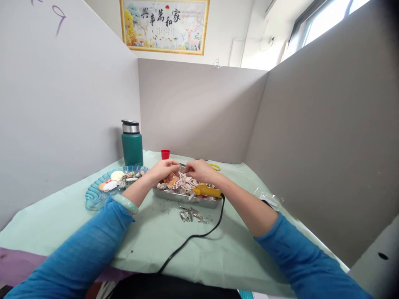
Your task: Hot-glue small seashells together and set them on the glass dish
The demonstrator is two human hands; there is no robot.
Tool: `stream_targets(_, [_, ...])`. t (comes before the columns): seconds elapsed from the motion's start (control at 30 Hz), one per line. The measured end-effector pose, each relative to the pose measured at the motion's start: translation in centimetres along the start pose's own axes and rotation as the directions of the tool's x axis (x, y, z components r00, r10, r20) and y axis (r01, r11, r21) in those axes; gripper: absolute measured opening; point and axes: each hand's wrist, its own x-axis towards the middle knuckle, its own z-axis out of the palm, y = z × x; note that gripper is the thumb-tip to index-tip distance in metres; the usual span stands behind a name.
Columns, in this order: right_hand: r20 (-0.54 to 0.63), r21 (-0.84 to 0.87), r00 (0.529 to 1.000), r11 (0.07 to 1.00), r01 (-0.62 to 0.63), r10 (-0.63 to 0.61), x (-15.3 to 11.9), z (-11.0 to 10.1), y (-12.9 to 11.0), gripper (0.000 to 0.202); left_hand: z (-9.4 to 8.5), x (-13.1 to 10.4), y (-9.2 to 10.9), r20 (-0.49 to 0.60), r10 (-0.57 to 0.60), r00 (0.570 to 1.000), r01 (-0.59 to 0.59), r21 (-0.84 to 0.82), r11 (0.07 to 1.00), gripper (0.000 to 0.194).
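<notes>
Above the back part of a metal tray (174,197), my left hand (166,169) and my right hand (201,170) are close together, fingertips facing each other. Both are closed in a pinch; whatever they hold is too small or hidden to make out. The tray holds many seashells (186,182), some striped, some orange or white. A yellow glue gun (208,191) lies over the tray's front right, its pale nozzle pointing left and below my right wrist. Several small silvery metal clips or pins (190,214) lie on the cloth before the tray.
Left of the tray is a blue scalloped dish (92,200) of shells and pale discs, with a green bottle (132,148) behind it. A red cup (165,154) and a yellow handle loop (215,167) lie beyond. The black cord (195,236) runs forward. Grey partitions (199,108) surround the table.
</notes>
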Motion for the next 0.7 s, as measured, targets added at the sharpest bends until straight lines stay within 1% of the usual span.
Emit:
stream_targets(0.1, [-0.073, 0.166, 0.997, 0.986, 0.017, -0.005, -1.7, -0.7, -0.5, 0.009, 0.2, -0.5, 0.1, 0.113, 0.013, 0.994, -0.018, 0.048, 0.999, 0.021])
stream_targets(0.2, [-0.155, 0.254, 0.988, 0.967, 0.015, 0.026, -2.7, -1.3, -0.8, 0.011, 0.6, -0.8, 0.3, 0.179, 0.015, 0.984, -0.025, 0.054, 0.998, 0.02])
stream_targets(0.3, [-0.206, 0.286, 0.975, 0.958, -0.027, 0.089, -3.0, -1.7, -1.1, 0.012, 0.9, -0.9, 0.5, 0.178, 0.033, 0.983, -0.036, 0.014, 0.999, 0.02])
stream_targets(0.47, [-0.197, 0.296, 0.973, 0.953, -0.059, 0.121, -3.1, -2.2, -1.2, 0.01, 1.2, -1.0, 0.7, 0.15, 0.125, 0.981, -0.123, -0.02, 0.992, 0.034])
stream_targets(0.57, [-0.2, 0.3, 0.969, 0.951, -0.077, 0.142, -3.3, -2.2, -1.3, 0.01, 1.4, -1.2, 0.9, 0.134, 0.175, 0.975, -0.173, -0.025, 0.985, 0.033])
stream_targets(0.7, [-0.178, 0.274, 0.976, 0.959, -0.077, 0.129, -3.2, -2.0, -1.4, 0.012, 1.7, -1.4, 1.2, 0.128, 0.228, 0.965, -0.23, 0.001, 0.973, 0.027])
